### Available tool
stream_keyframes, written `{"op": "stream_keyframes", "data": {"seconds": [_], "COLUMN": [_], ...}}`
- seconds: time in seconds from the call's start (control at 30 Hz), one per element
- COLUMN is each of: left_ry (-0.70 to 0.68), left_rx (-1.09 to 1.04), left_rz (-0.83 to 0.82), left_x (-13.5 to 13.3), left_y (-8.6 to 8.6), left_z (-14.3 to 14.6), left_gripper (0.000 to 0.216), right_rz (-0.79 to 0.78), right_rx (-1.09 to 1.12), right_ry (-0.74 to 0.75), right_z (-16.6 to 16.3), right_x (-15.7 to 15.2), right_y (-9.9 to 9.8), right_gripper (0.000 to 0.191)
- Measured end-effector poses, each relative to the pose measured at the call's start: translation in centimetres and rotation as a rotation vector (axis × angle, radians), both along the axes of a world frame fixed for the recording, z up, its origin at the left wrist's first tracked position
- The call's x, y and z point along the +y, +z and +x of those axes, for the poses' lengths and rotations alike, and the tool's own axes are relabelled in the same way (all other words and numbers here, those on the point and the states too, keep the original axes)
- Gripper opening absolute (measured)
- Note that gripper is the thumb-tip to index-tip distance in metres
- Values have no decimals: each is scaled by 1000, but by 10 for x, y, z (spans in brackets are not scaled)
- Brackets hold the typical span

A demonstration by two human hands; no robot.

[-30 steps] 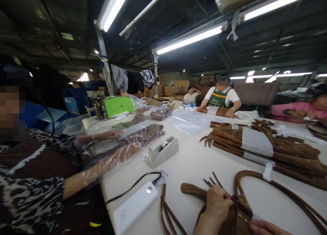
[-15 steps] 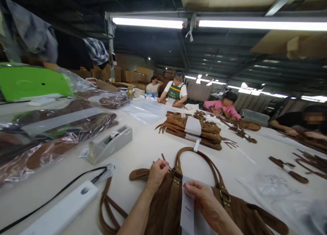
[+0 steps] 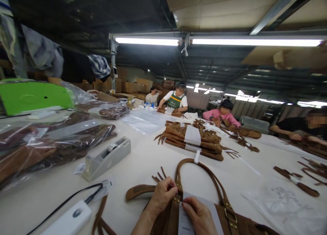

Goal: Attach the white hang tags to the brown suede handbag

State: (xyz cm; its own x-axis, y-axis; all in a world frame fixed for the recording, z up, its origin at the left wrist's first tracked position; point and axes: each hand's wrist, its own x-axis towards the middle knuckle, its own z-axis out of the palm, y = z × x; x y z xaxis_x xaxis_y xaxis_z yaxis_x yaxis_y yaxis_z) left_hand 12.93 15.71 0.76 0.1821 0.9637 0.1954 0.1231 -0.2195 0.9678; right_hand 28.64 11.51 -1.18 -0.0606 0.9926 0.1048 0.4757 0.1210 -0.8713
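Head view, cut off: the brown handbag (image 3: 168, 214) runs off the bottom edge, so its body is mostly out of sight; both wrists leave the frame there too.
Hard to make out: print on the white paper tag (image 3: 185, 218) is too small to read.
Handbag: it lies flat on the white table (image 3: 143, 160) right before the person, its looped handle (image 3: 196, 168) arching away, brass buckles at the strap ends.
Left hand (image 3: 162, 196): fingers pinched shut on the bag's top edge by the handle base.
Right hand (image 3: 200, 214): fingertips closed on the paper tag, resting on the bag.
Textures: soft suede-like brown, fringe strips (image 3: 158, 175) fanned beside it.
Nearby: a grey tape dispenser (image 3: 107, 158), a white power bank (image 3: 67, 223) with a black cable, glossy plastic-wrapped bags (image 3: 51, 139), a stack of brown bags (image 3: 194, 139).
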Motion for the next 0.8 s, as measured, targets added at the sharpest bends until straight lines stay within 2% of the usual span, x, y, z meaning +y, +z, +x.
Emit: {"op": "stream_keyframes", "data": {"seconds": [0.13,0.2,0.3,0.37,0.47,0.57,0.6,0.7,0.8], "left_ry": [-22,-42,-69,-89,-114,-125,-126,-128,-144], "left_rx": [81,139,226,265,301,319,322,321,307], "left_rz": [37,37,55,74,90,96,94,84,92], "left_x": [-3,-2,-1,1,3,4,4,6,9], "left_y": [-1,-2,-4,-5,-7,-9,-10,-11,-12], "left_z": [1,2,2,3,4,3,3,2,0], "left_gripper": [6,8,13,15,17,19,20,21,24], "right_rz": [371,600,867,975,1042,941,843,419,115], "right_rx": [-264,-432,-637,-678,-646,-497,-405,-45,287], "right_ry": [-10,-120,-305,-328,-317,-302,-307,-322,-278], "right_z": [2,1,-2,-4,-8,-10,-10,-9,-7], "right_x": [10,13,14,14,16,20,21,28,33], "right_y": [-20,-24,-19,-12,-9,-17,-20,-26,-20], "right_gripper": [28,29,28,25,23,24,23,22,26]}}
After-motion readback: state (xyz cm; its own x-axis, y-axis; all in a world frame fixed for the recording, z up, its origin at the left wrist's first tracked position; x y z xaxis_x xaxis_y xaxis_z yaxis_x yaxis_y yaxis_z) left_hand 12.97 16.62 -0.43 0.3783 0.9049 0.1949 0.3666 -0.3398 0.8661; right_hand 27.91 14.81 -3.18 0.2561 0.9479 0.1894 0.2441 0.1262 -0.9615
